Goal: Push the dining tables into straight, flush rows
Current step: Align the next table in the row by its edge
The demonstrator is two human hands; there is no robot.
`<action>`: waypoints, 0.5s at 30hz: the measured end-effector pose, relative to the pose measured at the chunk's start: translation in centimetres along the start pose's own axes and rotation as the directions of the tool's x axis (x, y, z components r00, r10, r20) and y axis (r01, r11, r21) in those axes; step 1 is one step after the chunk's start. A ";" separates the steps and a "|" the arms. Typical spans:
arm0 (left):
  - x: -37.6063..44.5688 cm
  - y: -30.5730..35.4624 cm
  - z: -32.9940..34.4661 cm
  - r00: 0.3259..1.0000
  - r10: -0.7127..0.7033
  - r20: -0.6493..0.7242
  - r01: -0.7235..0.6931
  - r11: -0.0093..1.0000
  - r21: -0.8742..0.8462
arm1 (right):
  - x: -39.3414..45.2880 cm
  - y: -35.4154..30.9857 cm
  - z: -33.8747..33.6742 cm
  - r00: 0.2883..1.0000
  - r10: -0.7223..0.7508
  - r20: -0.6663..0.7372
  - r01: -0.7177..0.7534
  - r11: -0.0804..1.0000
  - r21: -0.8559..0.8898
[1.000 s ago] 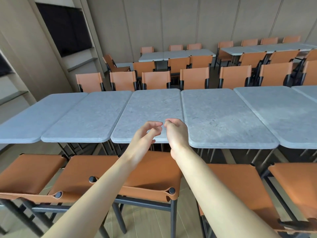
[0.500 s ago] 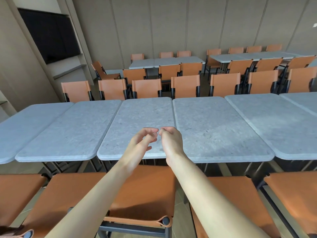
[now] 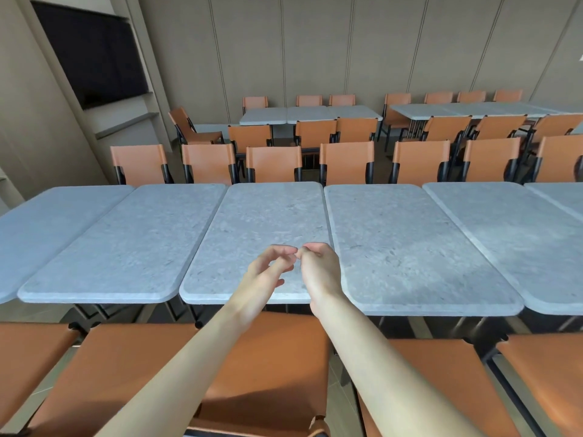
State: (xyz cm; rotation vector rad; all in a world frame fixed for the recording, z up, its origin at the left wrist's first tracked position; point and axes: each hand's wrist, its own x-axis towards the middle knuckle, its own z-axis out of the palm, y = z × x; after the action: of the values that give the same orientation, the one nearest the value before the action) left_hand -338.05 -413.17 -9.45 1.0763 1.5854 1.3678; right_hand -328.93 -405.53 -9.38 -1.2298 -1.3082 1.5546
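- Since 1 second ago your view has tipped up and moved in: the near chairs now fill the bottom edge, the counters sit lower in view, and more of the back wall shows. Your hands have stayed together in front of you.
- Your left hand (image 3: 263,279) hangs over the near end of the middle counter (image 3: 268,222), fingers loosely curled and holding nothing; whether it touches the top, I cannot tell.
- Your right hand (image 3: 320,272) is just beside it, fingers curled in, knuckles up, nothing visible in its grip. The fingertips of both hands meet or nearly meet.
- That middle counter stands in a row of grey stone-look tops running left to right. The counter to its right (image 3: 407,247) sticks out nearer to you, so their near edges are not level; a thin seam runs between them.
- The counter to its left (image 3: 126,244) has its near edge roughly level with the middle one, with a narrow gap between their rounded corners.
- An orange chair back (image 3: 258,357) lies under your forearms, between you and the row.
- Orange chairs (image 3: 274,164) line the far side, and 2 more rows of counters (image 3: 310,114) stand by the panelled wall.
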 end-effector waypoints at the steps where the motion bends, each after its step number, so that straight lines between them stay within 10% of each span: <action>1: 0.5 -0.2 -0.6 1.000 -0.004 0.003 0.004 1.000 -0.001 | 0.4 0.1 0.5 1.000 0.004 -0.003 -0.004 1.000 -0.004; 15: 10.0 -3.5 -13.8 0.996 -0.070 0.046 0.069 0.997 0.025 | 8.1 1.3 14.1 0.996 0.050 -0.078 -0.054 0.997 -0.057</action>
State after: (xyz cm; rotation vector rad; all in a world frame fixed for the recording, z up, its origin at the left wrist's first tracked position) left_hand -354.74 -408.81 -11.39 1.0490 1.5937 1.2725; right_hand -344.55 -401.81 -12.07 -1.3571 -1.2898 1.4989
